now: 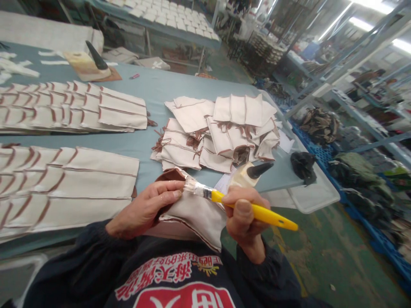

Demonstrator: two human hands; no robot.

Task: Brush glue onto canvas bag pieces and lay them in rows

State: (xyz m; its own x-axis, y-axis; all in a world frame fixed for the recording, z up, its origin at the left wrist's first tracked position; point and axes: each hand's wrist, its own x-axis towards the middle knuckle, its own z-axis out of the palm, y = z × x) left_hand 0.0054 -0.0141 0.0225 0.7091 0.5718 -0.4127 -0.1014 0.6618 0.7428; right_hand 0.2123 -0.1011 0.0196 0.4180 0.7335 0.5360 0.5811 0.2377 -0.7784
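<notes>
One brush (271, 217) pinched in right hand (242, 220), cream piece (199, 216) between hands, left hand (146, 209) pinching it

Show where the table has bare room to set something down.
Bare table shows beyond the loose pile, in a narrow strip between the far row and near row, and between the pile and black bundle. It is crowded around the left hand and right hand, where the held piece, brush and bottle sit close together.

Table (144, 145) free between stacks (122, 107) and pile (221, 139); bottle (241, 177), perhaps touching, crowds right hand (244, 220).
</notes>
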